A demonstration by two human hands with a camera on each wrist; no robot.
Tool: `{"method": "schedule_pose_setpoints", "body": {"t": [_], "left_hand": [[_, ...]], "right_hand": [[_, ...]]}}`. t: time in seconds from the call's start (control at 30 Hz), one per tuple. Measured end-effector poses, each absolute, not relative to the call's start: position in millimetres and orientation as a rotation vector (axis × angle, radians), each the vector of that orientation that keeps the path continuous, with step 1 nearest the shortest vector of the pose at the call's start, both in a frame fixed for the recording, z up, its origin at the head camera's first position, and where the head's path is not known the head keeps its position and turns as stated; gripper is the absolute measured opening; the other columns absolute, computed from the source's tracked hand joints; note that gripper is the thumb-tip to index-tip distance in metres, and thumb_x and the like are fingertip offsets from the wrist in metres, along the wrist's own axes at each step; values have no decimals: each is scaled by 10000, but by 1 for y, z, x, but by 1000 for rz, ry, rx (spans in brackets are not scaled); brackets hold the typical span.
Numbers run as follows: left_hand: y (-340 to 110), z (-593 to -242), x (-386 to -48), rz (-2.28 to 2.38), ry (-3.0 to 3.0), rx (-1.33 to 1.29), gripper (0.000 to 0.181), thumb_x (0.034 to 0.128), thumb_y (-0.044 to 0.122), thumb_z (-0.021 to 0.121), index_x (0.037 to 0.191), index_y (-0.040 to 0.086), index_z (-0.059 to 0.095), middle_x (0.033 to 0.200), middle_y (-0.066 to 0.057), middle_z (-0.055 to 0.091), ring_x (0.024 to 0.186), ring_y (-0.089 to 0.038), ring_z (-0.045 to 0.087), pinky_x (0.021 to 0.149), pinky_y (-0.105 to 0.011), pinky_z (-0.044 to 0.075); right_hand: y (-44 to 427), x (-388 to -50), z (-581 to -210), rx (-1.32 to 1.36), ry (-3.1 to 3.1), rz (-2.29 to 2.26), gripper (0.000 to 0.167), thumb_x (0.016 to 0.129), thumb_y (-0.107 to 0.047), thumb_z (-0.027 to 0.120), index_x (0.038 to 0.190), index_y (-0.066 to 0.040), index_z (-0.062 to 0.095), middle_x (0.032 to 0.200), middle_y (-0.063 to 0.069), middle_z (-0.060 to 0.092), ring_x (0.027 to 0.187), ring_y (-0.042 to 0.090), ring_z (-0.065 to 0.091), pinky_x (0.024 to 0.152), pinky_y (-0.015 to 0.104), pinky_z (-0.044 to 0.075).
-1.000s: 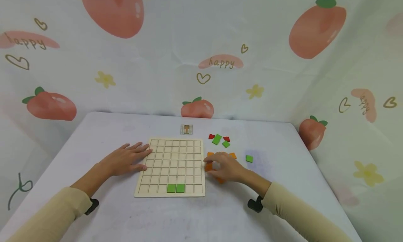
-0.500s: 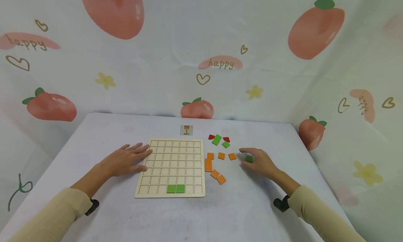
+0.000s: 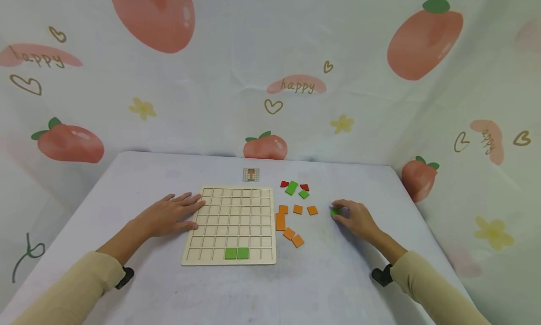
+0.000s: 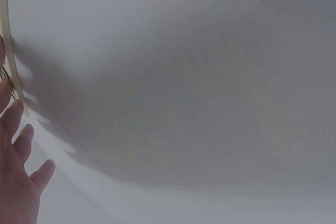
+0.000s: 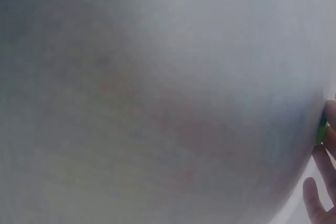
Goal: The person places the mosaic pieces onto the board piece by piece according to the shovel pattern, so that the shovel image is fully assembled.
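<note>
My left hand (image 3: 170, 215) rests with spread fingers along the left edge of a wooden grid board (image 3: 228, 224). Two green square tiles (image 3: 230, 253) lie side by side in the board's front row. To the right, my right hand (image 3: 354, 218) pinches a loose green square tile (image 3: 335, 212) at the table surface, partly covered by the thumb and fingers. At the edge of the right wrist view the green tile (image 5: 322, 131) shows between the fingertips. The left wrist view catches the left hand (image 4: 18, 166) beside the board's edge (image 4: 10, 51).
Several orange tiles (image 3: 297, 209) lie right of the board, an orange rectangle (image 3: 280, 221) against its edge. Behind them are a green rectangle (image 3: 291, 188), a green square (image 3: 304, 194) and two red pieces (image 3: 305, 187). A small printed pattern card (image 3: 251, 174) lies behind the board.
My right hand has moved right, from over the orange tiles to the separate green tile, and its fingers have closed on it. The left hand stays at the board.
</note>
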State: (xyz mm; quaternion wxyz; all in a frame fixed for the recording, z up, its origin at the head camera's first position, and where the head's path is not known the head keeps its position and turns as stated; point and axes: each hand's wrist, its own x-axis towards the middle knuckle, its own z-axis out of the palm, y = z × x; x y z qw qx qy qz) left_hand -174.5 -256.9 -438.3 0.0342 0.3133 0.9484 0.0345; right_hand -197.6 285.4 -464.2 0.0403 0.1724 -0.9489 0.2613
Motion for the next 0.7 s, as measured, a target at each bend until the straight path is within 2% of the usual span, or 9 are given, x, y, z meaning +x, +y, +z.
{"method": "schedule_pose_setpoints", "body": {"t": [0.3, 0.7], "left_hand": [[-256, -436, -174, 87, 2918, 934, 721, 954, 587, 538, 1497, 118, 466, 1541, -125, 428, 1414, -394, 373, 1086, -664, 292], [-256, -438, -175, 81, 2918, 928, 719, 951, 586, 542, 1496, 122, 468, 1538, -124, 433, 1416, -395, 368, 1086, -664, 293]], "right_hand": [[284, -196, -464, 516, -2877, 812, 350, 830, -27, 790, 1163, -5, 683, 1098, 125, 723, 1052, 313, 662, 931, 532, 509], [279, -200, -454, 576, -2911, 757, 326, 834, -41, 792, 1143, 1, 696, 1083, 115, 734, 1035, 301, 680, 959, 532, 497]]}}
